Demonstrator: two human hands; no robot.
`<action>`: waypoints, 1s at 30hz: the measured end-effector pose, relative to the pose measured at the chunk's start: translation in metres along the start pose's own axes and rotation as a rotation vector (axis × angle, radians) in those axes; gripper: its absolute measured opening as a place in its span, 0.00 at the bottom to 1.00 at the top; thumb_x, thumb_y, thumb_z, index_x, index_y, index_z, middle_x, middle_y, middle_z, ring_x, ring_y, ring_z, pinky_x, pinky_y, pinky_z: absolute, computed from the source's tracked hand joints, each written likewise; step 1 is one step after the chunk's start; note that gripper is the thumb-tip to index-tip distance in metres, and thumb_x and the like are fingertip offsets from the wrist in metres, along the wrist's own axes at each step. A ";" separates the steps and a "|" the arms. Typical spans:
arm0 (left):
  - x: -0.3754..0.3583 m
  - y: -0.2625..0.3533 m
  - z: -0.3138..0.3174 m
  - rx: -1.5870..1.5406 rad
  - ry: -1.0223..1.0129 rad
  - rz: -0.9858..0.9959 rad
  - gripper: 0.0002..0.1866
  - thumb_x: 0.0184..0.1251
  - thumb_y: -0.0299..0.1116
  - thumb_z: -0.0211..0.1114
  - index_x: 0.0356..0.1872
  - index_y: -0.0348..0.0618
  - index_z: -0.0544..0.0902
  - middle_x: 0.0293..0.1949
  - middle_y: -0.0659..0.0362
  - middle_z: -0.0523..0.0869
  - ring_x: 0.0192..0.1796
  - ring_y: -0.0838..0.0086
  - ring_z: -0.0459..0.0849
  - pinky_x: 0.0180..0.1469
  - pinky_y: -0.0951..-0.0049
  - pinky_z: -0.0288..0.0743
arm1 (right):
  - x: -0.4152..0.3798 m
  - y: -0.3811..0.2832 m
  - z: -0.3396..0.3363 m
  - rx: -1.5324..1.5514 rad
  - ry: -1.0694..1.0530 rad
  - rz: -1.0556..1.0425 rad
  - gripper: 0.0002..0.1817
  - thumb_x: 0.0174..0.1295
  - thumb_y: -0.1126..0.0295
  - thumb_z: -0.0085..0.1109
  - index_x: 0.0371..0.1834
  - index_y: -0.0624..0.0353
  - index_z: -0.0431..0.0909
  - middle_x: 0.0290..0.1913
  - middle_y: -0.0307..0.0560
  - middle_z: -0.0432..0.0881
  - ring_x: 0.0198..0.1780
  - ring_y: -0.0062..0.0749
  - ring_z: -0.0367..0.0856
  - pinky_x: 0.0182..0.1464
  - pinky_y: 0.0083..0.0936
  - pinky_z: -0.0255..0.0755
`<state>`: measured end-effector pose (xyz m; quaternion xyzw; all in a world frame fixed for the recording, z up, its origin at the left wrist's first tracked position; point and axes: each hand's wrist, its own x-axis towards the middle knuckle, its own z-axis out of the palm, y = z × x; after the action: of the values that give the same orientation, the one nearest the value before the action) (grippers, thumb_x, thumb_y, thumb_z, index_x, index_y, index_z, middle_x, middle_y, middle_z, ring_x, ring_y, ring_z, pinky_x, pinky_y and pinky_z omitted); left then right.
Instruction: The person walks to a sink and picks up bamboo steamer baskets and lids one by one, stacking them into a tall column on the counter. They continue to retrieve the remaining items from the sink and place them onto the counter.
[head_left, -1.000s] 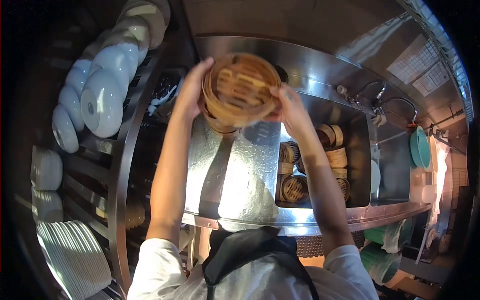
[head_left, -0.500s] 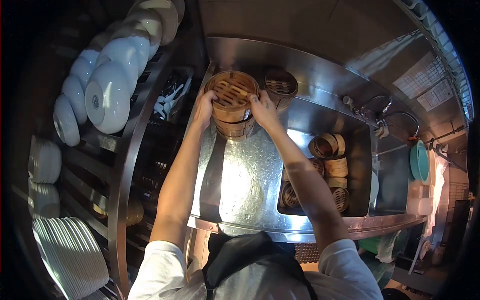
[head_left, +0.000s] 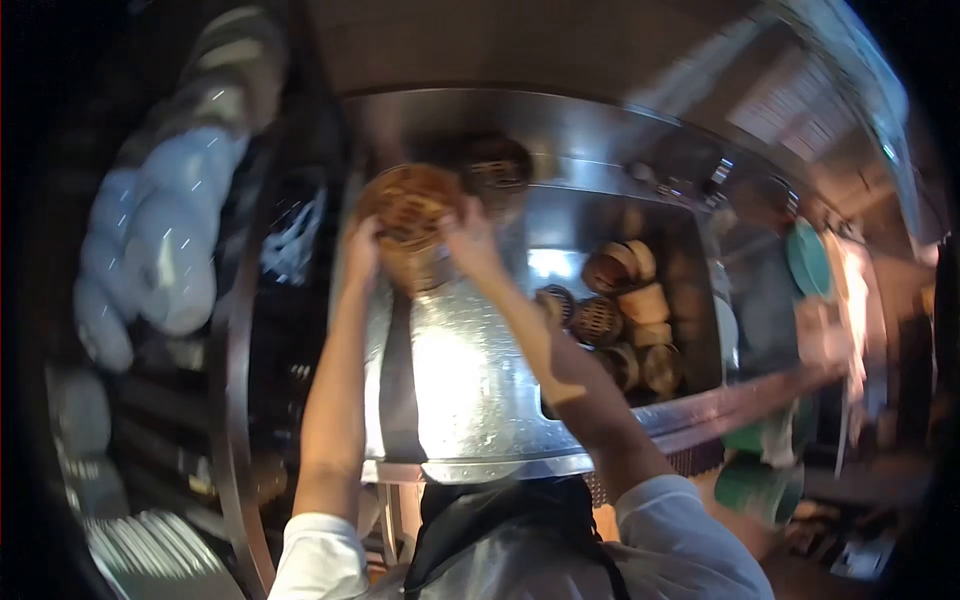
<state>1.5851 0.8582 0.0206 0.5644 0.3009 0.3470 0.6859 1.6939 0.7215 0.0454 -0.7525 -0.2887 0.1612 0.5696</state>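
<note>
A round bamboo steamer basket (head_left: 411, 203) with a slatted face sits at the top of a stack on the steel counter. My left hand (head_left: 362, 243) is closed on its left side, and my right hand (head_left: 466, 236) grips the opposite side. Motion smears the fingers and the lower part of the stack. Just behind and to the right stands a darker bamboo steamer stack (head_left: 497, 172), not touched by either hand.
Right of the stack, a sink basin (head_left: 690, 290) holds several loose bamboo steamers (head_left: 598, 322). White bowls (head_left: 170, 260) and stacked plates (head_left: 155, 545) fill the rack (head_left: 238, 400) on the left. A teal basin (head_left: 808, 258) is at the far right.
The whole view has shifted and blurred as the head turned. Both hands remain on the same steamer, with the stack appearing lower and further left; more steamers show in the sink.
</note>
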 end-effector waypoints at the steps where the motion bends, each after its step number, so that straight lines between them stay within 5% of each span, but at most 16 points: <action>1: 0.002 -0.008 -0.002 -0.017 -0.003 -0.003 0.15 0.60 0.38 0.52 0.42 0.39 0.76 0.41 0.59 0.78 0.46 0.73 0.74 0.51 0.72 0.65 | -0.004 -0.007 0.000 -0.036 0.010 0.055 0.22 0.61 0.57 0.49 0.50 0.62 0.65 0.43 0.66 0.77 0.50 0.56 0.74 0.51 0.42 0.66; 3: -0.001 -0.004 0.002 -0.073 0.045 -0.085 0.16 0.63 0.38 0.52 0.44 0.35 0.76 0.43 0.55 0.78 0.47 0.71 0.75 0.51 0.71 0.67 | -0.006 -0.004 0.001 -0.049 -0.033 0.117 0.36 0.63 0.51 0.46 0.66 0.65 0.50 0.56 0.70 0.69 0.59 0.54 0.68 0.59 0.35 0.62; 5: 0.019 -0.022 -0.015 -0.046 0.019 -0.110 0.17 0.62 0.39 0.53 0.44 0.36 0.76 0.43 0.56 0.78 0.48 0.71 0.75 0.53 0.72 0.65 | -0.004 -0.001 -0.002 0.000 -0.119 0.132 0.44 0.62 0.46 0.44 0.68 0.67 0.38 0.59 0.70 0.65 0.63 0.53 0.64 0.62 0.31 0.59; 7: 0.018 -0.018 -0.017 -0.141 -0.071 -0.053 0.18 0.61 0.41 0.55 0.48 0.40 0.75 0.47 0.58 0.76 0.52 0.73 0.72 0.56 0.73 0.62 | -0.012 -0.003 -0.002 0.130 -0.067 0.035 0.47 0.62 0.43 0.43 0.67 0.71 0.37 0.63 0.69 0.60 0.65 0.51 0.60 0.64 0.30 0.56; 8: 0.000 0.006 -0.006 0.024 -0.040 0.092 0.19 0.63 0.42 0.56 0.51 0.41 0.74 0.49 0.58 0.75 0.54 0.73 0.70 0.57 0.72 0.61 | -0.017 0.010 0.004 0.149 0.051 -0.151 0.48 0.61 0.40 0.40 0.69 0.68 0.35 0.67 0.66 0.52 0.69 0.50 0.52 0.67 0.30 0.50; 11: -0.020 0.003 -0.025 -0.058 0.092 0.190 0.24 0.70 0.46 0.44 0.57 0.38 0.70 0.56 0.54 0.71 0.61 0.68 0.65 0.63 0.68 0.56 | -0.072 0.016 -0.020 0.162 0.007 0.000 0.42 0.64 0.43 0.37 0.69 0.65 0.39 0.71 0.61 0.42 0.72 0.45 0.40 0.71 0.31 0.39; 13: -0.049 -0.012 -0.064 0.897 0.198 0.757 0.27 0.71 0.46 0.42 0.61 0.34 0.66 0.64 0.50 0.64 0.65 0.64 0.61 0.65 0.66 0.56 | -0.124 0.030 -0.048 0.039 0.012 0.033 0.38 0.65 0.45 0.38 0.68 0.63 0.47 0.68 0.61 0.50 0.70 0.47 0.49 0.69 0.32 0.46; 15: -0.101 -0.037 -0.061 0.556 0.112 0.663 0.22 0.71 0.35 0.42 0.61 0.35 0.65 0.63 0.45 0.64 0.65 0.59 0.63 0.67 0.64 0.54 | -0.191 0.041 -0.095 0.106 0.012 0.058 0.31 0.66 0.46 0.38 0.63 0.59 0.57 0.64 0.57 0.61 0.65 0.46 0.59 0.65 0.34 0.55; 16: -0.151 -0.027 -0.027 0.361 0.126 0.461 0.22 0.71 0.36 0.43 0.60 0.33 0.65 0.62 0.46 0.65 0.65 0.60 0.63 0.67 0.64 0.54 | -0.221 0.050 -0.114 0.062 0.075 0.031 0.30 0.66 0.47 0.38 0.62 0.58 0.59 0.62 0.55 0.64 0.63 0.46 0.62 0.63 0.34 0.57; 18: -0.232 -0.045 0.023 0.284 0.076 0.426 0.26 0.70 0.42 0.44 0.60 0.30 0.64 0.63 0.47 0.64 0.65 0.60 0.62 0.67 0.64 0.52 | -0.286 0.060 -0.164 0.068 0.149 0.106 0.29 0.67 0.48 0.37 0.61 0.58 0.60 0.58 0.54 0.69 0.60 0.45 0.66 0.61 0.33 0.60; 20: -0.335 -0.023 0.105 0.425 -0.032 0.182 0.29 0.69 0.45 0.42 0.62 0.30 0.61 0.64 0.45 0.61 0.67 0.58 0.57 0.68 0.62 0.47 | -0.349 0.053 -0.221 0.195 0.128 0.276 0.26 0.68 0.50 0.38 0.60 0.59 0.62 0.55 0.52 0.71 0.58 0.37 0.69 0.59 0.29 0.62; 22: -0.376 -0.096 0.136 0.295 -0.338 0.150 0.32 0.68 0.49 0.41 0.64 0.31 0.58 0.65 0.44 0.59 0.69 0.57 0.54 0.69 0.61 0.43 | -0.400 0.085 -0.245 0.326 0.259 0.247 0.25 0.68 0.52 0.39 0.58 0.60 0.64 0.53 0.49 0.72 0.57 0.30 0.68 0.58 0.25 0.62; 26: -0.501 -0.077 0.256 0.270 -0.769 0.264 0.34 0.69 0.51 0.37 0.66 0.33 0.55 0.67 0.45 0.56 0.70 0.57 0.52 0.69 0.62 0.41 | -0.478 0.081 -0.302 0.457 0.230 0.174 0.33 0.67 0.45 0.31 0.66 0.59 0.56 0.59 0.49 0.67 0.61 0.33 0.63 0.61 0.27 0.57; 28: -0.537 -0.059 0.298 0.269 -0.826 0.311 0.35 0.69 0.54 0.36 0.66 0.35 0.53 0.68 0.46 0.55 0.71 0.58 0.47 0.70 0.62 0.37 | -0.498 0.075 -0.318 0.421 0.215 0.094 0.40 0.64 0.38 0.23 0.70 0.58 0.46 0.68 0.54 0.55 0.68 0.39 0.53 0.68 0.28 0.46; 30: -0.532 -0.109 0.311 0.137 -0.893 0.493 0.34 0.70 0.53 0.35 0.67 0.35 0.53 0.68 0.46 0.54 0.71 0.59 0.46 0.70 0.61 0.37 | -0.512 0.083 -0.325 0.492 0.244 0.070 0.41 0.65 0.39 0.23 0.69 0.62 0.47 0.68 0.54 0.54 0.69 0.39 0.51 0.68 0.27 0.45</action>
<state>1.5429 0.2348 -0.0188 0.7554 -0.1412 0.2030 0.6068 1.5004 0.1416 0.0195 -0.6148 -0.1440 0.1543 0.7599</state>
